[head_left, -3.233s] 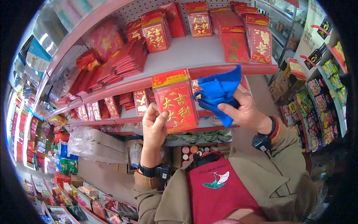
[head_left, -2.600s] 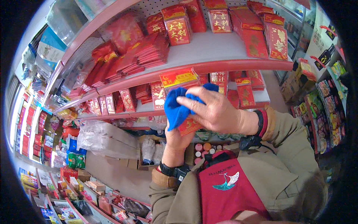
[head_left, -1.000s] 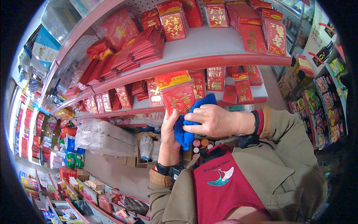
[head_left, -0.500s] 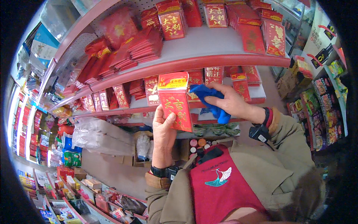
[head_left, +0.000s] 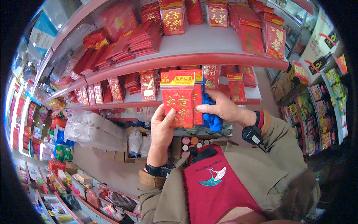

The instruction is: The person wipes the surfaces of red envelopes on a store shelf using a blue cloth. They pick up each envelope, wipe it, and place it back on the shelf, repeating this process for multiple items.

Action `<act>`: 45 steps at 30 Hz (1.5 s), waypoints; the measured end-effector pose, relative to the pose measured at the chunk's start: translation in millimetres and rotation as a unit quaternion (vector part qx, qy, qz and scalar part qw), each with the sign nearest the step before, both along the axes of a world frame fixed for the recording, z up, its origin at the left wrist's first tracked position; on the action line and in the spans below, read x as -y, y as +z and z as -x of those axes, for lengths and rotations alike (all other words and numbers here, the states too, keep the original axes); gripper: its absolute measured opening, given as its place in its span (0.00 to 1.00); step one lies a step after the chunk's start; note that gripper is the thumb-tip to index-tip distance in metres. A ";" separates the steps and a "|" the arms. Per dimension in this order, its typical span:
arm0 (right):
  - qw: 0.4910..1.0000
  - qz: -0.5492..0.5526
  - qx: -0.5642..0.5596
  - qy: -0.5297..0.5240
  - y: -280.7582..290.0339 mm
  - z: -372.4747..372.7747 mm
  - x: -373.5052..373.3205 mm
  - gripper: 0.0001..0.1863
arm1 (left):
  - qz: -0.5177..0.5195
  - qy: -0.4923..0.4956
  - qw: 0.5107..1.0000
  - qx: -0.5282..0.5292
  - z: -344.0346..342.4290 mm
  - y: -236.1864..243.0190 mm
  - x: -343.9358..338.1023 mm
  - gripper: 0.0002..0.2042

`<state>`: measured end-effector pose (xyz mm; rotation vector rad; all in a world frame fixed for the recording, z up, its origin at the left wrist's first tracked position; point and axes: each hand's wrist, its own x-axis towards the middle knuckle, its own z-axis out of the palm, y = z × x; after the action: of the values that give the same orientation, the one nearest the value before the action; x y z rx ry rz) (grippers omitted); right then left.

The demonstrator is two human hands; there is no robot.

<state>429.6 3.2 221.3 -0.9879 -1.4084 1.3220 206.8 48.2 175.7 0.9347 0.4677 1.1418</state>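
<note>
head view: red packet pack (head_left: 181,100) upright, long axis vertical, left hand (head_left: 161,128) fingers pinching it.

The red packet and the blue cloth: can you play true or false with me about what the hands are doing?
1. The left hand holds the red packet. True.
2. The blue cloth lies on the floor. False: the right hand presses it against the packet's side.
3. Both wrists wear dark watches. True.
4. The shelves hold mostly green boxes. False: mostly red packets.
</note>
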 end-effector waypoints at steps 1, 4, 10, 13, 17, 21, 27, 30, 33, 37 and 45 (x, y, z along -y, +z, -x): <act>1.000 -0.010 -0.002 -0.012 -1.1 0.9 -1.1 0.28 | 0.010 0.010 1.000 0.016 2.1 -0.6 -0.4 0.14; 0.998 0.043 -0.021 -0.035 1.3 -4.6 3.6 0.28 | 0.044 0.064 0.995 0.061 14.0 0.3 -9.3 0.13; 0.997 0.049 -0.059 -0.027 8.0 -9.0 8.2 0.28 | 0.033 0.107 0.991 0.067 30.6 -0.2 -16.4 0.12; 0.996 0.045 -0.068 -0.021 3.3 0.2 5.4 0.27 | 0.032 0.073 0.996 0.044 17.3 -4.2 -9.8 0.12; 0.999 0.004 -0.023 -0.047 -4.8 10.9 -3.7 0.27 | 0.013 0.020 0.999 0.034 4.3 -5.7 -2.6 0.16; 0.994 -0.042 0.039 -0.097 -12.2 12.7 -6.8 0.25 | 0.003 -0.001 1.000 0.021 1.5 -4.7 -0.7 0.17; 0.987 -0.056 0.016 -0.150 -30.4 22.8 -14.2 0.24 | -0.017 -0.014 1.000 0.022 -7.2 -5.8 2.8 0.19; 0.985 -0.077 0.015 -0.155 -34.3 26.5 -18.4 0.24 | -0.022 -0.009 1.000 -0.002 -9.5 -6.4 2.8 0.21; 0.980 -0.107 0.023 -0.163 -30.8 25.4 -18.0 0.23 | -0.006 -0.008 1.000 -0.003 -9.2 -7.3 3.5 0.21; 0.977 -0.030 0.074 -0.196 -14.8 9.9 -15.0 0.23 | 0.023 0.001 0.999 0.037 -3.5 -6.3 2.0 0.22; 0.826 -0.415 0.300 -0.235 10.0 9.5 -25.6 0.24 | 0.027 -0.060 0.998 0.009 -13.6 -3.7 7.4 0.23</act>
<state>420.1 28.7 231.2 -1.0480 -1.7922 -0.0560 220.4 40.8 172.0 0.8934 0.4208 1.0230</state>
